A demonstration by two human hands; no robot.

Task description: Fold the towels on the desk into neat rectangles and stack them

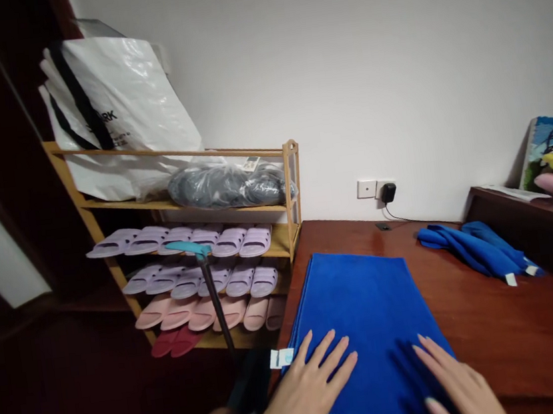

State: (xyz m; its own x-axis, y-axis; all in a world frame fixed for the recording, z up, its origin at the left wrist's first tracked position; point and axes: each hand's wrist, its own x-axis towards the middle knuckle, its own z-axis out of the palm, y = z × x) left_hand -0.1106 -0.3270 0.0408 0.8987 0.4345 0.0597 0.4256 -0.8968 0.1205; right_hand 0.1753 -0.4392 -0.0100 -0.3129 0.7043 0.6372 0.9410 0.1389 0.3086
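Observation:
A folded blue towel (364, 304) lies flat near the left edge of the reddish-brown wooden table (503, 327), its layers showing along the left side. My left hand (303, 385) rests on the towel's lower left part with the fingers spread. Just beside those fingers a white tag (282, 358) sticks out from the towel's left edge. Over the lower right edge is my right hand (454, 380), fingers stretched out and casting a shadow on the cloth; whether it presses down is hard to tell. Neither hand grips anything.
Crumpled blue cloths (478, 249) with white tags lie at the table's back right. A wooden rack (291, 198) holds several slippers (230, 239), a white bag (127, 98) and a plastic-wrapped grey bundle (233, 185). A turquoise-topped pole (210, 289) stands before it. A black plug (388, 192) sits in the wall socket.

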